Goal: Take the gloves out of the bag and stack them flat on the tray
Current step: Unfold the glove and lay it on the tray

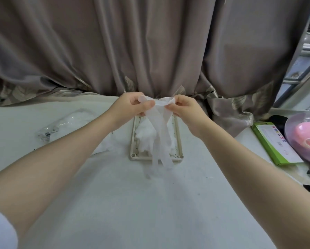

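- Nearest me, the bare surface (132, 203); my two forearms reach out over it.
- The glove (161, 133) hangs limp from my grip, its tips trailing past the near edge of the tray (179, 141) (I judge it is held up so it can be laid down flat).
- White gloves already lie in the tray, so the stack is begun.
- My left hand (132, 105) and right hand (184, 108) each pinch one end of the cuff between thumb and fingers, stretching it open.
- Off left, well apart, the clear bag (68, 123) lies with more white inside.
- Farthest, the curtain (150, 47).
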